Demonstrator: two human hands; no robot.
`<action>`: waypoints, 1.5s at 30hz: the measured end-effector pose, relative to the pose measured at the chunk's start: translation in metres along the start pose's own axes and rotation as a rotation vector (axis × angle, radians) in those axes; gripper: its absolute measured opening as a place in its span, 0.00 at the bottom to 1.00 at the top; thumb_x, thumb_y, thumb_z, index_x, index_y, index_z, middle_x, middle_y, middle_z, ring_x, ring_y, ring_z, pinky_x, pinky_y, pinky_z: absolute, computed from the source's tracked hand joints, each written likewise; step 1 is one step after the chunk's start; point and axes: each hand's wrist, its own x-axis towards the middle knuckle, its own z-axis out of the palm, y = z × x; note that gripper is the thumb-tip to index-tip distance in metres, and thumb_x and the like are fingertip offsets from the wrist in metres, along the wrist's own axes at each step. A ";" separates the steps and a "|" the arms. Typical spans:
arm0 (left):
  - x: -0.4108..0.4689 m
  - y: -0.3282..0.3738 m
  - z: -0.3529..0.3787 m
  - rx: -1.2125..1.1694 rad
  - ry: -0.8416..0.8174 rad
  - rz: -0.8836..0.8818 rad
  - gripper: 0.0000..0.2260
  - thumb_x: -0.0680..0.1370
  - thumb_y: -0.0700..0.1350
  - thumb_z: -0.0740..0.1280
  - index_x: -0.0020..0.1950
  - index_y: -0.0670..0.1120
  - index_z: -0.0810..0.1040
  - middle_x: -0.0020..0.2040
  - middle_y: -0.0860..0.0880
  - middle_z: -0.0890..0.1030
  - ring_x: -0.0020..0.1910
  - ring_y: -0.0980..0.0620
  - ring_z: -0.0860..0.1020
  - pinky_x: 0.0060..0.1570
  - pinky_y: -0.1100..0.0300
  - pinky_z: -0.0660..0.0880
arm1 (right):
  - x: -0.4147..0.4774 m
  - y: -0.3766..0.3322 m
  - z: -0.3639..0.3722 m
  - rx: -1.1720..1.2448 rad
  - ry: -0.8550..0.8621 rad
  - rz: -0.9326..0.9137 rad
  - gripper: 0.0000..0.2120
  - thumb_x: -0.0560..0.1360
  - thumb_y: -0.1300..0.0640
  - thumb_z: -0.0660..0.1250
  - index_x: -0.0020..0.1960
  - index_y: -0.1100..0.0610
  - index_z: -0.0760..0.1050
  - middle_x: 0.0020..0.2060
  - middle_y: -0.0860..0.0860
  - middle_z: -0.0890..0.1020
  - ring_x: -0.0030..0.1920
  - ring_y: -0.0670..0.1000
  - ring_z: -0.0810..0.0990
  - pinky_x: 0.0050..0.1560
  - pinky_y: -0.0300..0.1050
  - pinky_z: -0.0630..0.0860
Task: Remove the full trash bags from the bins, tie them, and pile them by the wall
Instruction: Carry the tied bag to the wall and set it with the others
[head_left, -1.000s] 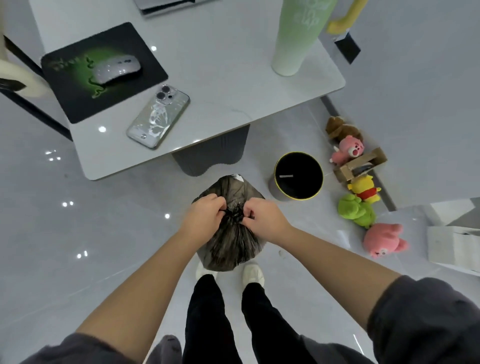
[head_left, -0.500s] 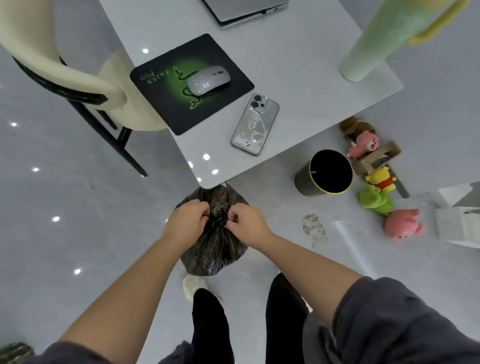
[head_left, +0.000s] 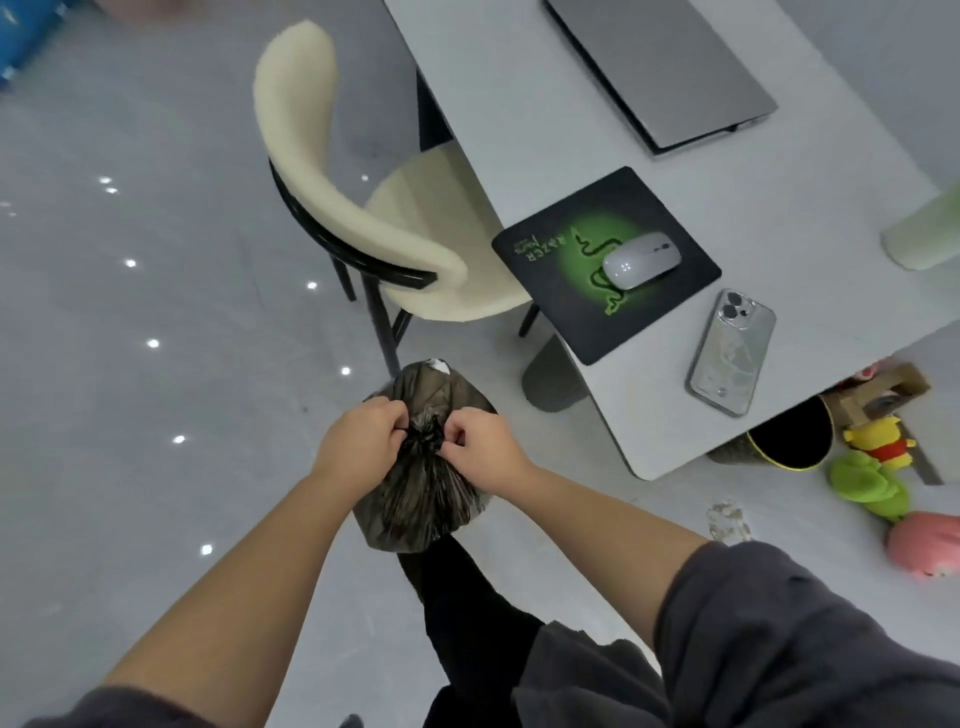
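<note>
We stand on a glossy grey floor (head_left: 130, 467) speckled with light reflections. A white table (head_left: 519, 104) fills the far right, with a cream chair (head_left: 322, 171) at its left side. The black trash bag (head_left: 426, 499) is near us, left of the table's corner. The black bin (head_left: 789, 439) sits under the table's right edge. Our left hand (head_left: 358, 449) and right hand (head_left: 480, 449) both pinch the bag's gathered neck.

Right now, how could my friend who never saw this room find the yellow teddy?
Find the grey table, then the floor by its near corner, where soft toys lie beside a black bin. The yellow teddy wears red and sits between a cardboard box and a green toy.
</note>
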 end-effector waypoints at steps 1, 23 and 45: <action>0.010 -0.017 -0.011 0.000 -0.001 -0.010 0.01 0.76 0.41 0.66 0.45 0.46 0.76 0.43 0.50 0.76 0.41 0.48 0.75 0.40 0.53 0.74 | 0.018 -0.014 0.005 0.011 -0.015 -0.003 0.17 0.70 0.58 0.68 0.30 0.45 0.64 0.37 0.46 0.73 0.39 0.52 0.75 0.44 0.50 0.75; 0.240 -0.337 -0.322 -0.037 0.078 -0.017 0.02 0.76 0.40 0.65 0.46 0.44 0.77 0.42 0.50 0.75 0.41 0.49 0.73 0.40 0.54 0.72 | 0.395 -0.348 0.045 0.006 -0.023 -0.111 0.09 0.70 0.61 0.68 0.35 0.53 0.69 0.34 0.47 0.74 0.38 0.49 0.73 0.38 0.41 0.65; 0.694 -0.439 -0.547 0.019 0.053 0.151 0.02 0.75 0.39 0.66 0.46 0.44 0.78 0.43 0.48 0.76 0.42 0.47 0.75 0.40 0.52 0.74 | 0.844 -0.468 -0.121 -0.015 0.117 -0.055 0.03 0.71 0.62 0.67 0.40 0.56 0.77 0.42 0.51 0.72 0.48 0.54 0.73 0.47 0.44 0.69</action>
